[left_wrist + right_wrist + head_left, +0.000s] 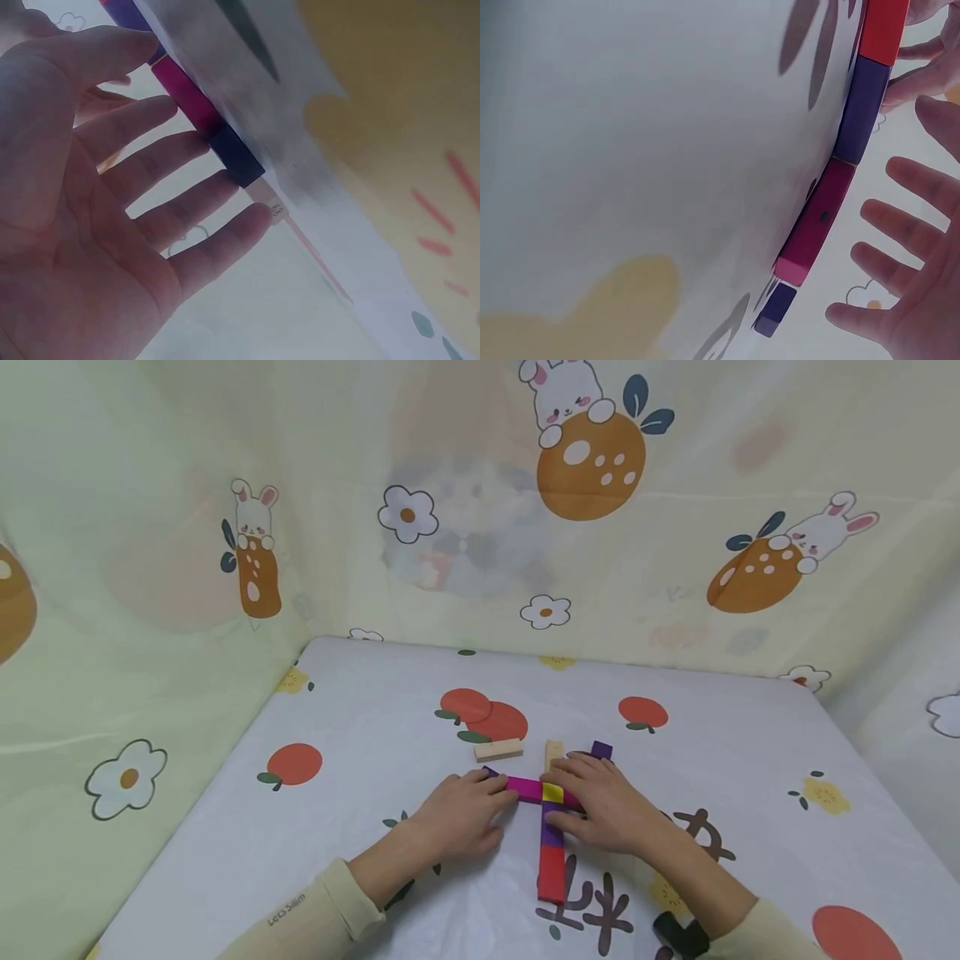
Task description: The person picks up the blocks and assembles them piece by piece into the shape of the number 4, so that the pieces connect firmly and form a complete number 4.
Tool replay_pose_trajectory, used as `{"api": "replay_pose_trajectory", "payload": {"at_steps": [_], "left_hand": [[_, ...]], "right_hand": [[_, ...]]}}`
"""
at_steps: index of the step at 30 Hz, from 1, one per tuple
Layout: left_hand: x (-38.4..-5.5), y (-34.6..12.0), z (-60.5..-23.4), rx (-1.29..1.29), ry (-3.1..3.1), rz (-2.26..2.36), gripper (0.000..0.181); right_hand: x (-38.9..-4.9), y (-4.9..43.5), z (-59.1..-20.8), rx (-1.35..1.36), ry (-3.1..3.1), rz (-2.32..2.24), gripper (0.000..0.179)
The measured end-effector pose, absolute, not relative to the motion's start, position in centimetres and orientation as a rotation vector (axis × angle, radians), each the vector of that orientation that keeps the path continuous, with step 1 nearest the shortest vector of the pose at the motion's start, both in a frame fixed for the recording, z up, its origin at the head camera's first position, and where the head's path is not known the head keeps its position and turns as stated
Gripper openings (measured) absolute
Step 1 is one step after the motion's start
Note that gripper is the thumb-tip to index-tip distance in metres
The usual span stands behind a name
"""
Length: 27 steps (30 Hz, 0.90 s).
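Note:
Coloured wooden blocks lie end to end in a cross on the printed cloth. A red block [551, 874] and a purple block [552, 823] form the near arm, below a yellow block [552, 792]. To the left runs a magenta block [524, 789], beyond it a dark blue-purple block [236, 154]. My left hand [463, 814] has its fingers extended, fingertips right at these two. Across the purple and right-hand magenta blocks reaches my right hand [606, 806], fingers spread and partly hiding them. In the right wrist view nothing sits in its palm.
One plain wooden block [498, 750] lies apart, behind the left hand. Another plain block [553, 753] and a purple block [602, 750] show beyond the right fingers. A black object [681, 935] is at the right wrist. Cloth walls [480, 610] enclose the back and sides.

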<state>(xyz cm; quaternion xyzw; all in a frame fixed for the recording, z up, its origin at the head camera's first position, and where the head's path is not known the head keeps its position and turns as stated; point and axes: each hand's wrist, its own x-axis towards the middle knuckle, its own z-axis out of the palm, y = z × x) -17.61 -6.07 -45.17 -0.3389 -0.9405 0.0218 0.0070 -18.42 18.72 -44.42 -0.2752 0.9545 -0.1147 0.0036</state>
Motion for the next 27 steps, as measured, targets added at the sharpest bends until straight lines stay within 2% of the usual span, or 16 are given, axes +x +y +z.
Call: {"api": "replay_pose_trajectory", "payload": {"at_steps": [27], "left_hand": [[-17.6, -6.1, -45.2, -1.066, -2.925, 0.058, 0.049]], "right_hand": [[-20.0, 16.8, -43.4, -0.842, 3.102, -0.394, 0.056]]}}
